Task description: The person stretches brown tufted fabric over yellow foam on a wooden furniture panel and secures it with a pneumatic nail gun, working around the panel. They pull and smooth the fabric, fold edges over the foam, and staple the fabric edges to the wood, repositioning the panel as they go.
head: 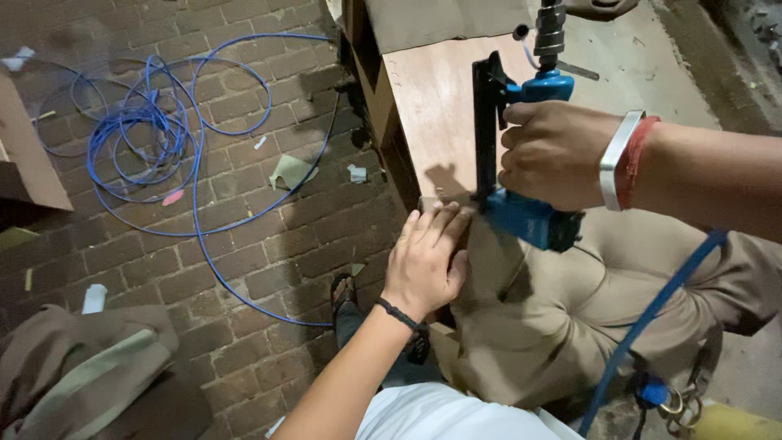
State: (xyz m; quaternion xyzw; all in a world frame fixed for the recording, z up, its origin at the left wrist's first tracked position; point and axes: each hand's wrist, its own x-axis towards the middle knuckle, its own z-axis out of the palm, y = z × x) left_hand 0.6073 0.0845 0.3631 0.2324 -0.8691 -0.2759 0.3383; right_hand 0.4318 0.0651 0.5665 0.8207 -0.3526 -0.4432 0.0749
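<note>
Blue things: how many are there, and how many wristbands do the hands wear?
Blue tool: 1
Blue hose: 1
Silver bangle: 1
Red thread band: 1
Black band: 1
Total: 5
The right hand grips the tool; the left hand presses flat beside it.

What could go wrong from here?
1. The left hand presses the fabric right beside the nose of the stapler; a slip could likely hit fingers.
2. The hose crosses the lap and coils on the floor; it may snag or trip.
3. The right hand grips the tool alone; recoil might shift it.
</note>
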